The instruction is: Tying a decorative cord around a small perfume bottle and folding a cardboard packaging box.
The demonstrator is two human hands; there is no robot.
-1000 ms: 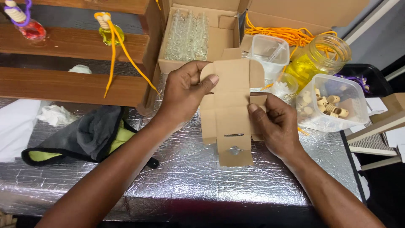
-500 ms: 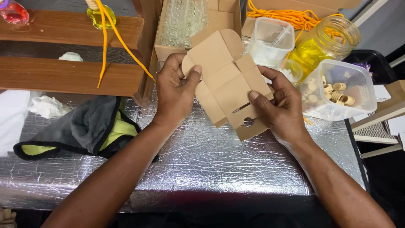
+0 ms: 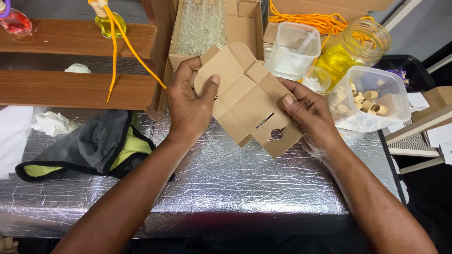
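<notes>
Cardboard box blank (image 3: 247, 99) tilted further since earlier, lifted off desk (image 3: 235, 188). My left hand (image 3: 188, 106), right hand (image 3: 308, 117) fingers pinching edges; folding stage, creases next.

A silver foil-covered table (image 3: 245, 188) stands before brown wooden shelves (image 3: 75, 89), with dark floor at right.

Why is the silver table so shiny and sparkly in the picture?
Head view: the crinkled silver foil table cover scatters the overhead light into small bright glints; its near edge falls dark. The flat brown cardboard box blank, held by left hand and right hand, looks sharp, without glare.
</notes>
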